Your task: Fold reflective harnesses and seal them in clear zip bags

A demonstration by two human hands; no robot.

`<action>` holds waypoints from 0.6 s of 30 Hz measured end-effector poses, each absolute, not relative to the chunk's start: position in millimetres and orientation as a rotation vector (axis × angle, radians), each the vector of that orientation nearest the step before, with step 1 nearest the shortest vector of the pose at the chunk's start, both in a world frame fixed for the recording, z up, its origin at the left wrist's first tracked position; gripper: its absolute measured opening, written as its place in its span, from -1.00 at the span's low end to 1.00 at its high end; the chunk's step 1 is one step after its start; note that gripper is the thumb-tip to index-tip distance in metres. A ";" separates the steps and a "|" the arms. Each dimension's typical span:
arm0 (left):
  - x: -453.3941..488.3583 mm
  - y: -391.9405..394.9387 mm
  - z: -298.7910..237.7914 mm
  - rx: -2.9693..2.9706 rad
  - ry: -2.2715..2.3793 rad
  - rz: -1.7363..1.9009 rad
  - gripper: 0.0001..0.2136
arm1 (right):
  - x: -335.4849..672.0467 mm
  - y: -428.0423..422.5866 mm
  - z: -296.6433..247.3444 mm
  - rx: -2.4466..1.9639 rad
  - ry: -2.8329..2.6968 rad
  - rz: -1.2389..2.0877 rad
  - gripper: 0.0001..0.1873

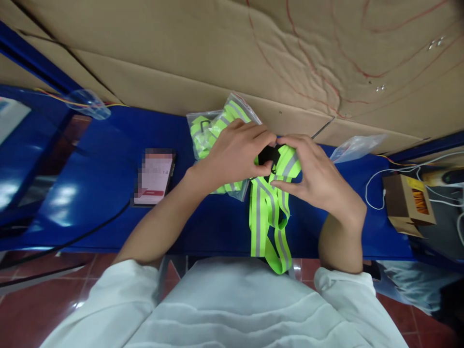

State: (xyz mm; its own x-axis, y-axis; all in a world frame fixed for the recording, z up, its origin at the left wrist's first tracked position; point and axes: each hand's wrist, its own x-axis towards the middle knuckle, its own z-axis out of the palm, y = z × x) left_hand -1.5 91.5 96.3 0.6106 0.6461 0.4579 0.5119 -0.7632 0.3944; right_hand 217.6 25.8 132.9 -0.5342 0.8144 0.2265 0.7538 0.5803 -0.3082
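Note:
A neon yellow-green reflective strap (pixel 258 217) with a grey stripe hangs in loops from my two hands, down over the table's front edge. My left hand (pixel 241 151) pinches its upper part, thumb and fingers bent around a black piece (pixel 267 153). On the other side, my right hand (pixel 313 171) grips a bunched portion of the strap, fingertips meeting those of my left hand. What the black piece is cannot be made out. Behind and under my left hand lie clear plastic bags (pixel 203 137) with more yellow-green straps inside.
A phone (pixel 155 176) lies left on the blue table (pixel 101 159). Further left, a clear plastic cup (pixel 89 104) rests on its side. At right are a clear plastic bag (pixel 357 147), a white cable (pixel 373 205) and an open cardboard box (pixel 408 198). Cardboard (pixel 181 53) lines the back.

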 end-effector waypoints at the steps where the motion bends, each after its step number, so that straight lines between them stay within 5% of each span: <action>1: -0.9 92.5 94.7 2.616 0.949 0.861 -0.75 | 215.0 24.7 132.2 -1.307 -2.476 0.220 -0.33; 8: -6.4 98.5 89.3 2.533 0.935 0.811 -0.76 | 210.2 27.5 128.9 -1.461 -2.519 0.012 -0.42; 13: -22.7 107.2 96.8 2.376 0.789 0.691 -0.29 | 229.9 33.0 143.1 -1.444 -2.394 0.165 -0.36; 18: -39.2 111.0 108.3 2.329 0.850 0.736 -0.47 | 240.1 34.2 150.0 -1.423 -2.344 0.229 -0.43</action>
